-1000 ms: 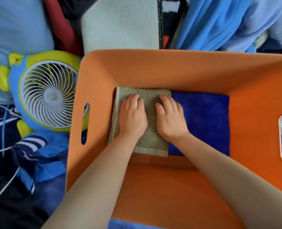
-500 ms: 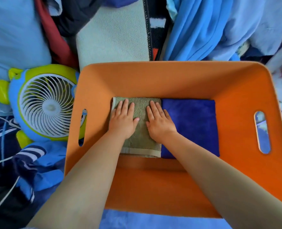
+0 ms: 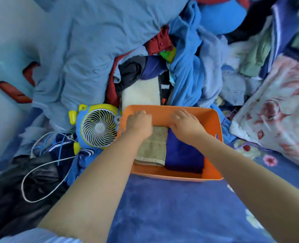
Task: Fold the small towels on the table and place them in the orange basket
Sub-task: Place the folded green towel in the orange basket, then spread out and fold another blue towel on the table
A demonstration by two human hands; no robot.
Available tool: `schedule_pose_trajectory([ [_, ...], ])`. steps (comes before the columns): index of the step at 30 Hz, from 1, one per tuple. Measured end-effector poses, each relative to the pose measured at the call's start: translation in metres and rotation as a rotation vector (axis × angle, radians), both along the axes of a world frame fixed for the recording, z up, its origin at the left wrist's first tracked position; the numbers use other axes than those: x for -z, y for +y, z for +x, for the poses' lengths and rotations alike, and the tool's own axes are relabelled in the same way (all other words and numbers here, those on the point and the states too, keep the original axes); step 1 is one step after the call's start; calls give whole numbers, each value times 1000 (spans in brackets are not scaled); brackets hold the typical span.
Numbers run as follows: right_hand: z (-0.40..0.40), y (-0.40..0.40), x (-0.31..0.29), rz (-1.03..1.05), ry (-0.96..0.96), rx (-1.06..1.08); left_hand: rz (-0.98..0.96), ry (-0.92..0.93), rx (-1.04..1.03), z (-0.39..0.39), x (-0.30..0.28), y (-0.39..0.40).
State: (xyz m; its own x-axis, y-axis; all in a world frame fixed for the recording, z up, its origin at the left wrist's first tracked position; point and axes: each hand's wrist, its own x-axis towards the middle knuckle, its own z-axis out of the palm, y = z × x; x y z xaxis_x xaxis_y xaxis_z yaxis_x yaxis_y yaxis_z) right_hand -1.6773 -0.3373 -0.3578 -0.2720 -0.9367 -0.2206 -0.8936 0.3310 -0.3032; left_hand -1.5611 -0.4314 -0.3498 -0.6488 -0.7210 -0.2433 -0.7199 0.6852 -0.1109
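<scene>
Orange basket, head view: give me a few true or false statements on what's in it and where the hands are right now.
1. The orange plastic basket holds two folded towels side by side. True.
2. The olive-green terry towel lies to the right of the dark blue towel. False: it lies to the left of it.
3. The left hand has its fingers curled, above the far end of the olive-green towel. True.
4. The right hand holds a third towel. False: its fingers are spread and hold nothing.
5. The blue and yellow toy fan stands inside the basket. False: it stands outside, against the basket's left wall.
</scene>
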Motion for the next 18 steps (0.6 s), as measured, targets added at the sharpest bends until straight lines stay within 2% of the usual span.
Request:
schedule_pose_trajectory([
  [5, 10, 69, -107, -213, 67, 58, -103, 137, 20, 27, -91, 72],
  [9, 29, 149, -174, -259, 174, 105, -156, 194, 57, 51, -154, 135],
  [14, 68, 258, -227, -297, 293, 236, -192, 292, 187, 74, -214, 226],
  [18, 110, 347, -254, -294, 413, 310, -169, 283, 324, 88, -242, 300],
])
